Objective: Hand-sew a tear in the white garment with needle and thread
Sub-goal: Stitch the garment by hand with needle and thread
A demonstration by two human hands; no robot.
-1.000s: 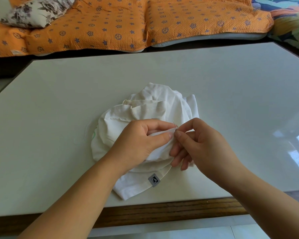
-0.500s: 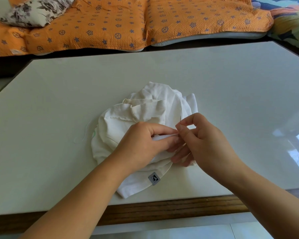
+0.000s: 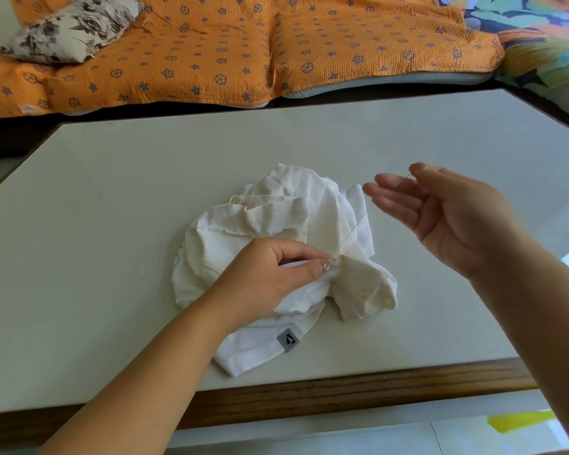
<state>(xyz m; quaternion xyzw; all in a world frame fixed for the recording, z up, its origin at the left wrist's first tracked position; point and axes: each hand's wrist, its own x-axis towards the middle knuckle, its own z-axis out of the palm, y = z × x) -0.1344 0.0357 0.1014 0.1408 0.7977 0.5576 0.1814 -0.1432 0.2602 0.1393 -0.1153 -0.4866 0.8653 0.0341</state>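
Head view: your left hand (image 3: pixel 276 274) pinches the white garment (image 3: pixel 276 205); your raised right hand (image 3: pixel 450 218) pinches the needle (image 3: pixel 404 179), thread (image 3: pixel 352 232) taut. The grey label (image 3: pixel 287 339) shows a tree logo.

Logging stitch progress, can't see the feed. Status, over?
Left hand pinches a fold of the white garment. Right hand raised, pinching the needle; thread runs straight to the fold. Nothing blocks the thread.
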